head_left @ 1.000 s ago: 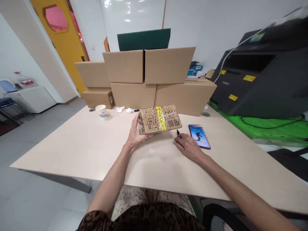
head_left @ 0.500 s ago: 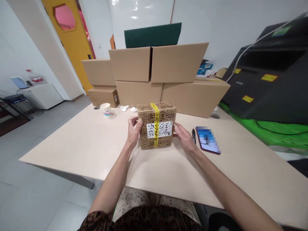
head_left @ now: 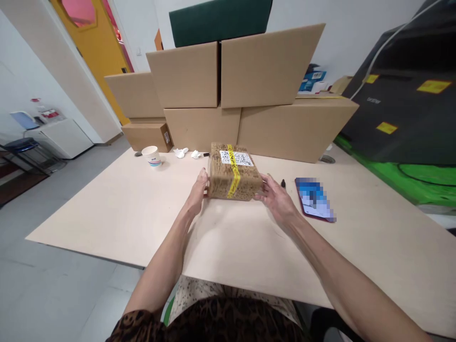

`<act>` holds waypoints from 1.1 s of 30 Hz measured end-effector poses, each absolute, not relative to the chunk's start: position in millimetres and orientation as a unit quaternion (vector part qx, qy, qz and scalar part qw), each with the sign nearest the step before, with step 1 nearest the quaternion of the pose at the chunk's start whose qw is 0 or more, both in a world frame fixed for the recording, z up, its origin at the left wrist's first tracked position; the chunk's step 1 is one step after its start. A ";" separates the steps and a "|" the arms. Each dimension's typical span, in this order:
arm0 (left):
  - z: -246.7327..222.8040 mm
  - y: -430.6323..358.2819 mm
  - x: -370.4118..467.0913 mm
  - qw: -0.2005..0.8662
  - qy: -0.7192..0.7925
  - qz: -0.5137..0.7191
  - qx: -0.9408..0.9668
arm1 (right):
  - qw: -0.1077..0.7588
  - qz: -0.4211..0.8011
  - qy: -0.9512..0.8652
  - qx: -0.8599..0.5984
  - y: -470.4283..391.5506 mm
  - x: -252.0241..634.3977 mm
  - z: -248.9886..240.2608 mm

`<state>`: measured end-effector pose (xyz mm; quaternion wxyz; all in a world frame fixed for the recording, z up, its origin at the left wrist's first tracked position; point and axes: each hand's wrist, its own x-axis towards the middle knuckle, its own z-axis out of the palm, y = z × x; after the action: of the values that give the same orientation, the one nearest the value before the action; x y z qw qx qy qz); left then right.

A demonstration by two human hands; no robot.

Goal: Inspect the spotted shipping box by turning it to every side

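Observation:
A small brown cardboard box [head_left: 217, 183] with dark printed marks lies on the pale table [head_left: 142, 218]. Yellow tape runs over its middle, and a white label [head_left: 245, 159] faces upward. My left hand [head_left: 198, 192] presses against the box's left side. Against its right side rest the fingers of my right hand [head_left: 278, 197], so the box is held between both hands. A black pen [head_left: 283, 183], partly hidden by my right hand, and a phone [head_left: 315, 199] lie to the right.
Large cardboard boxes [head_left: 263, 71] are stacked along the back, with a dark green box [head_left: 221, 21] on top. A paper cup [head_left: 151, 156] and crumpled tissues [head_left: 181, 152] stand at the back left. A big black case [head_left: 402, 95] is at the right.
The box has tipped back from upright, so its label now faces up instead of towards me. Both hands moved with it. The view has shifted, with the stacked boxes appearing larger.

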<state>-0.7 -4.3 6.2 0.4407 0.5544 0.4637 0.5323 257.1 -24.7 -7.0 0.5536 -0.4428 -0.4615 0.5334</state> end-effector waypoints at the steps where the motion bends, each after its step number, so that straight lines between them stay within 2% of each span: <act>1: 9.4 -6.5 -1.3 0.471 0.463 0.514 0.547 | 0.556 0.530 -0.463 -0.442 -25.5 258.3 -6.3; 4: 16.2 -12.5 -3.9 0.478 0.441 0.506 0.566 | 0.578 0.501 -0.477 -0.433 -29.8 260.0 1.8; 9: 19.7 -20.1 -11.2 0.317 0.388 0.578 0.644 | 0.640 0.393 -0.516 -0.412 -46.7 259.6 28.7; 12: 23.0 -24.6 -12.5 0.274 0.330 0.622 0.654 | 0.642 0.343 -0.541 -0.422 -55.7 259.6 40.1; 18: 22.9 -22.9 -7.3 0.370 0.364 0.587 0.621 | 0.624 0.410 -0.516 -0.421 -35.4 265.8 14.2; 21: 16.4 -16.9 -4.7 0.401 0.429 0.561 0.583 | 0.565 0.404 -0.525 -0.492 -17.2 273.9 -6.7; 25: 7.5 -12.4 -1.7 0.430 0.490 0.521 0.551 | 0.334 0.260 -0.684 -0.595 -9.8 283.0 -16.0; 27: 5.7 -12.8 0.0 0.451 0.490 0.511 0.543 | 0.258 0.204 -0.703 -0.631 -12.8 285.9 -14.2; 33: 16.0 -19.3 -3.7 0.456 0.515 0.464 0.558 | 0.200 0.083 -0.685 -0.695 -22.9 288.9 1.2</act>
<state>-3.7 -19.3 16.0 0.4564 0.5580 0.5149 0.4638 288.9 -22.9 1.2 0.1996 -0.6953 -0.6854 0.0830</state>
